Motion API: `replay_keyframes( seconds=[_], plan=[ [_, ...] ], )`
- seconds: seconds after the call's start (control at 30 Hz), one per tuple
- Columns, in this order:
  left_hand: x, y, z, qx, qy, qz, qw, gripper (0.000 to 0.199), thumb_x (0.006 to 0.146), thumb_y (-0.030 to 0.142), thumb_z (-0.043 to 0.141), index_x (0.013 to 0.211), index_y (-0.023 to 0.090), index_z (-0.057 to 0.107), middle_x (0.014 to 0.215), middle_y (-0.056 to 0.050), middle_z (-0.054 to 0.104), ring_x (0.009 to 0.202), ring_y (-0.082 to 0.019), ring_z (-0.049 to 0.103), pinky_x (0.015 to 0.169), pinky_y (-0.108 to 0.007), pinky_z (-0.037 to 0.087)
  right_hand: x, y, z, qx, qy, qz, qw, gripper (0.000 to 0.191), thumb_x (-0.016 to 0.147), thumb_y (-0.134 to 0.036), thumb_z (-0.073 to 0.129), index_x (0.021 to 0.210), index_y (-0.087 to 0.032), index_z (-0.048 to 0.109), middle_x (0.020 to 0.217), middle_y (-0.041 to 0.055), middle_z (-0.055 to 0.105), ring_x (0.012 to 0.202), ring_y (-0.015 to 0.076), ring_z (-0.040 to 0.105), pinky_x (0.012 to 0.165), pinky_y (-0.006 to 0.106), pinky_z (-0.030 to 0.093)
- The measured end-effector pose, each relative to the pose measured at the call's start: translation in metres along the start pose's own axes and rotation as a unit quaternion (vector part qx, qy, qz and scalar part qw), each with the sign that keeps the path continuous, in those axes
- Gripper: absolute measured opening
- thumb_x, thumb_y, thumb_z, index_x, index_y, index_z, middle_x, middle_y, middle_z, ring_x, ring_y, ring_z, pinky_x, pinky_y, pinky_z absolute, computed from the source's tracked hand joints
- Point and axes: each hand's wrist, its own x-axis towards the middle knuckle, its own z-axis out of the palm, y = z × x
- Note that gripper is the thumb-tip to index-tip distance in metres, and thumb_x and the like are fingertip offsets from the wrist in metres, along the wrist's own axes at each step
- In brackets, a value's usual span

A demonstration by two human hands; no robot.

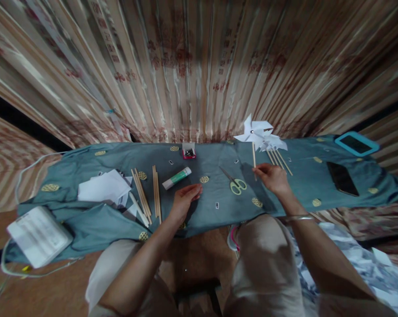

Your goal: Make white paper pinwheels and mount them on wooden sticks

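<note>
On the right side, right hand: our right hand grasps the thin stick of a white pinwheel between thumb and fingers, at the lower part of the stick.
White pinwheel: it is raised above the far right part of the teal cloth, its paper blades on top and a shiny pin at the centre.
Left hand: our left hand is near the middle, released, with its fingers loosely curved; we see nothing held in it. The glue tube is just beside it, on the far left.
Other pinwheels: these white pinwheels lie at the far edge, partly behind the held one, and their sticks point to the near side.
Scissors: the scissors with pale green handles lie between our two hands, their tips to the far left.
Pins: an open red box with dark, shiny pins stands at the far middle.
Wooden sticks: two groups of loose wooden sticks lie left of the glue tube.
Paper: white sheets overlap on the left, and a white device is at the near left.
Phone: the black phone lies on the right, nearer to us than the blue-framed tablet.
</note>
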Motion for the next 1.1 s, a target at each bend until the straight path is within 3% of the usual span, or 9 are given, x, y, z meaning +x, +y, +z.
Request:
replay_keyframes(
  seconds=[0.17, 0.37, 0.73, 0.93, 1.03, 1.1],
  plan=[
    [-0.002, 0.003, 0.002, 0.002, 0.009, -0.005, 1.000, 0.049, 0.040, 0.047, 0.095, 0.076, 0.016, 0.079, 0.079, -0.007, 0.077, 0.072, -0.016, 0.067, 0.072, -0.027, 0.051, 0.033, 0.045, -0.012, -0.225, -0.046, 0.060, 0.972, 0.028, 0.088, -0.038, 0.060, 0.097, -0.020, 0.079, 0.093, 0.0127, 0.079, 0.083, 0.0254, 0.073, 0.065, 0.029, 0.046],
    [0.000, 0.002, 0.000, 0.014, 0.001, -0.005, 1.000, 0.048, 0.044, 0.046, 0.094, 0.078, 0.016, 0.079, 0.083, -0.008, 0.077, 0.074, -0.016, 0.067, 0.073, -0.028, 0.051, 0.058, 0.065, -0.009, -0.256, -0.050, 0.080, 0.962, 0.030, 0.084, -0.036, 0.064, 0.099, -0.015, 0.079, 0.094, 0.0167, 0.078, 0.085, 0.0281, 0.073, 0.071, 0.033, 0.049],
    [0.000, 0.001, -0.001, 0.004, -0.008, -0.007, 1.000, 0.044, 0.048, 0.042, 0.094, 0.079, 0.015, 0.079, 0.081, -0.007, 0.075, 0.072, -0.014, 0.065, 0.074, -0.028, 0.050, 0.079, 0.090, 0.008, -0.252, -0.033, 0.061, 0.965, 0.032, 0.083, -0.041, 0.059, 0.083, -0.013, 0.076, 0.081, 0.0208, 0.073, 0.082, 0.0342, 0.071, 0.075, 0.049, 0.055],
    [0.000, 0.002, 0.001, -0.005, -0.004, -0.012, 1.000, 0.045, 0.045, 0.043, 0.094, 0.077, 0.015, 0.079, 0.081, -0.007, 0.076, 0.072, -0.014, 0.065, 0.072, -0.027, 0.049, 0.074, 0.083, 0.000, -0.261, -0.021, 0.063, 0.963, 0.035, 0.083, -0.040, 0.062, 0.092, -0.008, 0.074, 0.089, 0.0275, 0.072, 0.088, 0.0397, 0.071, 0.076, 0.054, 0.055],
    [-0.003, 0.004, 0.003, -0.008, 0.000, -0.013, 1.000, 0.044, 0.044, 0.042, 0.094, 0.077, 0.017, 0.080, 0.079, -0.006, 0.076, 0.072, -0.014, 0.065, 0.072, -0.026, 0.049, 0.059, 0.064, -0.007, -0.268, -0.021, 0.054, 0.962, 0.031, 0.084, -0.031, 0.061, 0.097, -0.006, 0.074, 0.094, 0.0289, 0.073, 0.092, 0.0402, 0.071, 0.081, 0.053, 0.053],
    [-0.006, 0.005, 0.004, -0.007, -0.003, -0.009, 1.000, 0.041, 0.045, 0.040, 0.094, 0.076, 0.017, 0.080, 0.077, -0.005, 0.075, 0.072, -0.014, 0.065, 0.071, -0.027, 0.050, 0.043, 0.043, -0.006, -0.240, -0.013, 0.013, 0.971, 0.033, 0.087, -0.030, 0.059, 0.104, -0.006, 0.073, 0.094, 0.0274, 0.074, 0.093, 0.0396, 0.071, 0.081, 0.049, 0.052]
  ],
)
